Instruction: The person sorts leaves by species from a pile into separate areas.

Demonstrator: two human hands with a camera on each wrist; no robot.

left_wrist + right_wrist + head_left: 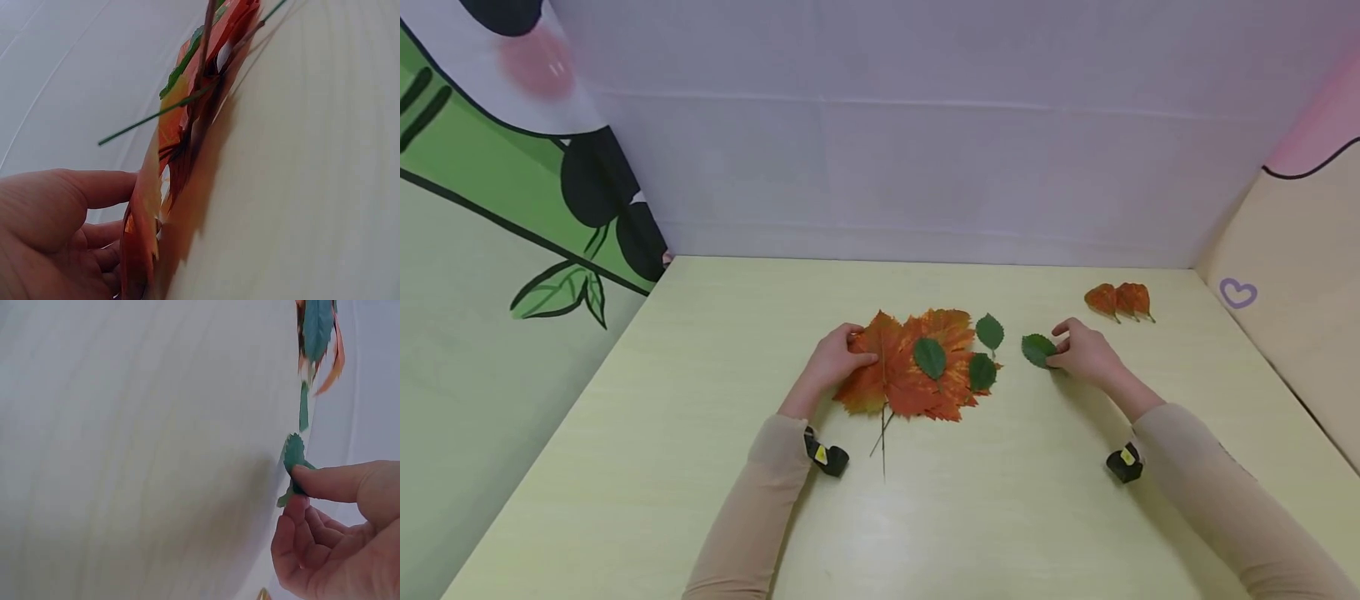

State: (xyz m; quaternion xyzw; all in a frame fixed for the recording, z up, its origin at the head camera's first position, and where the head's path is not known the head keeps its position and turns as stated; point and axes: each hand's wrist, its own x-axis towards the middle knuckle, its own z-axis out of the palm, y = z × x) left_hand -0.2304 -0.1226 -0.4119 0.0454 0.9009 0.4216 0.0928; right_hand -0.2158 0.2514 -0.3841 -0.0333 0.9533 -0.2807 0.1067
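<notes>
My left hand [833, 362] grips the left edge of a pile of orange maple leaves [901, 385]. In the left wrist view its thumb presses the upper face while the other fingers reach behind the leaf. Thin stems [883, 442] stick out from the pile's near side. One green leaf [929, 357] lies on the orange ones, another green leaf [982, 372] overlaps their right edge, and a third green leaf [989, 332] sits just beyond. To the right, my right hand [1086, 354] pinches a serrated green leaf [294, 452] between thumb and fingertips, close above the table.
Several small orange-brown leaves [1133, 300] lie at the table's back right, past my right hand. A pale wooden table [970, 508] meets a lilac backdrop [880, 183] behind. Printed panels [1292, 250] flank both sides. Each wrist carries a black camera [1124, 463].
</notes>
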